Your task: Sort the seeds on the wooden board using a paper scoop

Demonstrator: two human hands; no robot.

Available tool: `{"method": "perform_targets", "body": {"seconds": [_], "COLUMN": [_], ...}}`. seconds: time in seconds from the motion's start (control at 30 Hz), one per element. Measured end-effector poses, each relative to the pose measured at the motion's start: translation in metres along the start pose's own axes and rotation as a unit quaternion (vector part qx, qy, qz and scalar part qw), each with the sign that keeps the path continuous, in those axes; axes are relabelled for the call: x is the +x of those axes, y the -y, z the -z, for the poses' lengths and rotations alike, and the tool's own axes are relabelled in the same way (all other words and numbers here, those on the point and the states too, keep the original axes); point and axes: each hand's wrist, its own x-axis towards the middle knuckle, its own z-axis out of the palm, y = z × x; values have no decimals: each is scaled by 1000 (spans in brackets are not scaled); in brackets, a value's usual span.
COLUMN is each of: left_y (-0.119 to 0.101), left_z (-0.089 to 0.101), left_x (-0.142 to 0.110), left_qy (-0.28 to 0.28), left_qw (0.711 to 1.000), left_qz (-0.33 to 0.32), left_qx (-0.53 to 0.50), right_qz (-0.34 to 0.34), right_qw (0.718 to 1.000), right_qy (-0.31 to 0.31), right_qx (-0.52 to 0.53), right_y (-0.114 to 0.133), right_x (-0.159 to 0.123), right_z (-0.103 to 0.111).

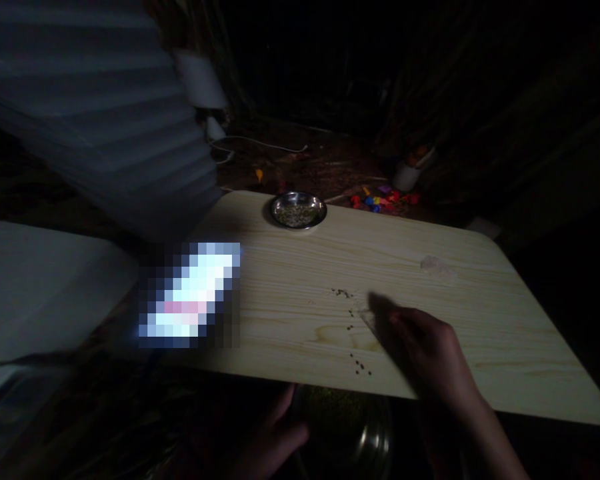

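My right hand (437, 350) is low over the pale wooden table (280, 293), its fingers pinched together. A faint, see-through sliver shows by the fingertips, too dim to name. Small dark seeds or bits (343, 293) lie scattered left of that hand, with a few more (361, 366) nearer the front edge. Below this edge, a shiny metal pot (375, 440) contains greenish stuff, perhaps small beans or grains. My left hand (275, 437) grips the pot's left rim, dimly lit. A steel bowl (299, 227) with pale green grains stands at the table's far edge.
A blurred-out bright screen (195, 293) sits at the table's left. A pale brownish patch (437, 268) lies on the right half. Beyond are colourful small objects (380, 200), a white cable (265, 143) and a white container (407, 175). Corrugated sheeting (105, 100) rises on the left.
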Motion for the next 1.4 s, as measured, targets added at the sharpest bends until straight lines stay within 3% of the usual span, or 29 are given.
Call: {"method": "perform_targets", "body": {"seconds": [0.07,0.3,0.5,0.77,0.97,1.13,1.4], "left_y": [-3,10,14,29,30,42,47], "left_z": [0,-5,-4,-3,-3,-6,-5], "left_x": [0,5,3,8,10,14,14], "left_qy": [-7,-46,-53,-76,-85,-86,-79], "left_qw": [997,996,992,992,993,993,996], "left_qz": [63,23,87,83,34,57,19], "left_qx": [42,69,77,59,74,61,41], "right_qz": [-1,16,20,22,51,72,82], "right_qw": [1000,1000,999,998,996,991,986], "right_qy": [1,1,26,48,75,105,135], "right_qx": [3,16,13,21,24,31,48], "right_y": [0,7,9,10,15,20,30], "right_x": [1,9,11,18,23,17,4], "right_z": [0,-6,-5,-7,-14,-18,-22]}}
